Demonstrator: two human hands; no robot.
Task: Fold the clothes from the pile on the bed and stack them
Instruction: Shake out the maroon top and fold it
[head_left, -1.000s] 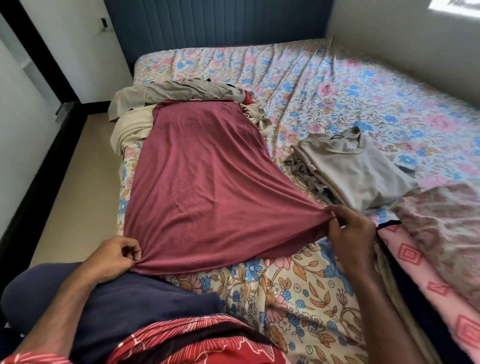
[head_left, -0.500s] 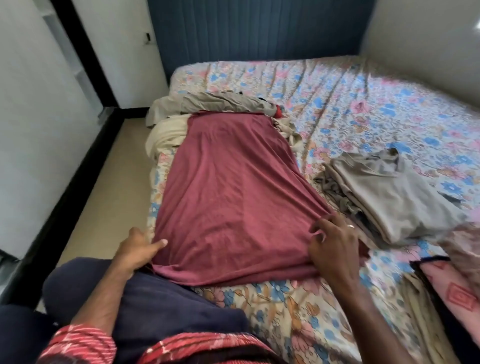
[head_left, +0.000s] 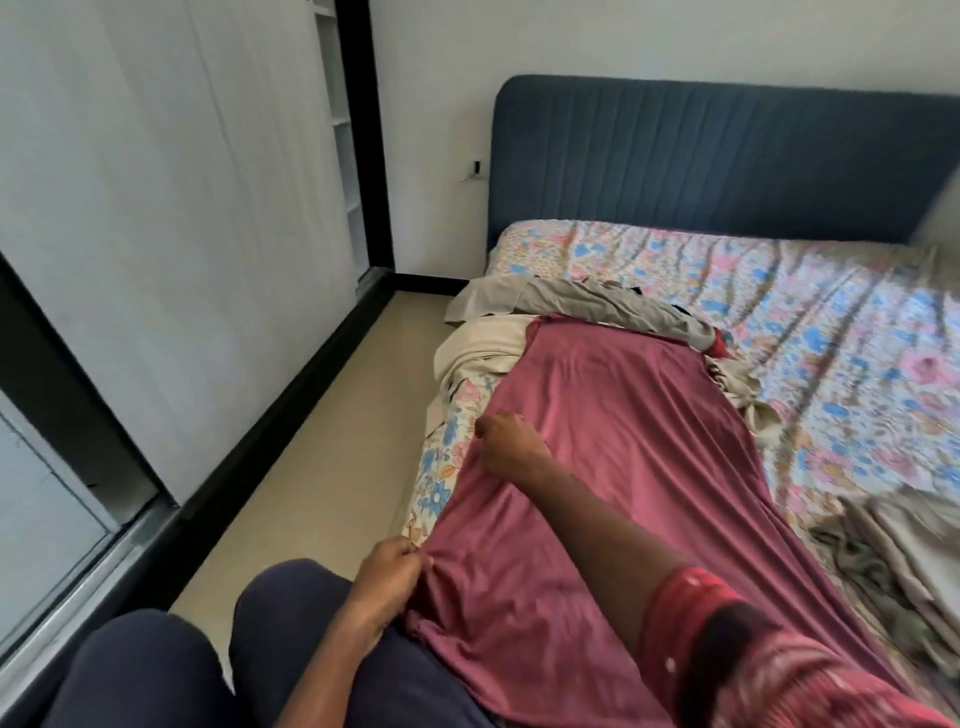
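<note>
A maroon garment (head_left: 623, 457) lies spread lengthwise on the floral bed (head_left: 857, 332). My left hand (head_left: 389, 571) pinches its near left corner at the bed's edge. My right hand (head_left: 511, 441) has reached across to the garment's left edge, fingers curled on the cloth there; whether it grips the fabric is hidden. Beyond the garment lies the pile of unfolded clothes (head_left: 587, 306), grey and cream. A folded grey stack (head_left: 893, 551) sits at the right, blurred.
The blue headboard (head_left: 727, 161) closes the far end. A strip of beige floor (head_left: 322, 467) runs between the bed and the white wardrobe doors (head_left: 182, 208) on the left. My knees in dark trousers (head_left: 208, 665) are at the bottom.
The view has swung left and up. My right hand has left the garment's near right corner and crossed to its left edge. My left hand still holds the near left corner.
</note>
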